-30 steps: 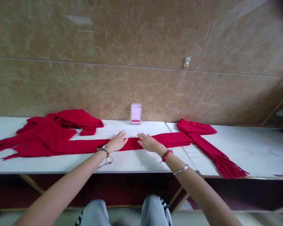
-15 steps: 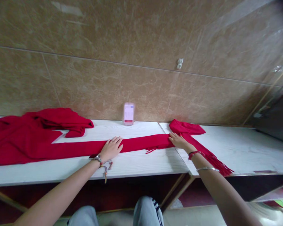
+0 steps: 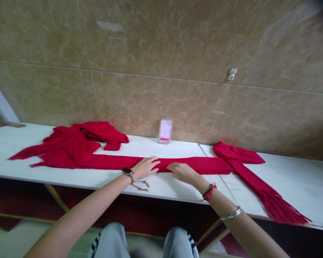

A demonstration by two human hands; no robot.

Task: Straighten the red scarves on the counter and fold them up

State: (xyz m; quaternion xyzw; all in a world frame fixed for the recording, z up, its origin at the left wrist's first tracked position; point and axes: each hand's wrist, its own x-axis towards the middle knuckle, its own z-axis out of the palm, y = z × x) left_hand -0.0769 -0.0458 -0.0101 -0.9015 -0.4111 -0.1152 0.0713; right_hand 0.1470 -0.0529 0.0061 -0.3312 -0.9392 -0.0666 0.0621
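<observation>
A long red scarf lies stretched out as a folded, narrow strip across the white table. My left hand rests on the strip with its fingers spread flat. Close to its right, my right hand has its fingers curled together at the strip's near edge, gripping the cloth there. Leftward the strip runs into a loose heap of red cloth with fringed ends. Past its right end lies a bent red scarf, whose fringe reaches the table's front edge.
A small pinkish box-like item, blurred out, stands against the brown tiled wall. A small white figure is fixed on the wall. The white tabletop has a seam at the right, and my knees are below its front edge.
The view has turned left, so things appear farther right. My right hand has moved left along the strip, near my left hand, its fingers now curled. Fringe below the strip no longer shows.
</observation>
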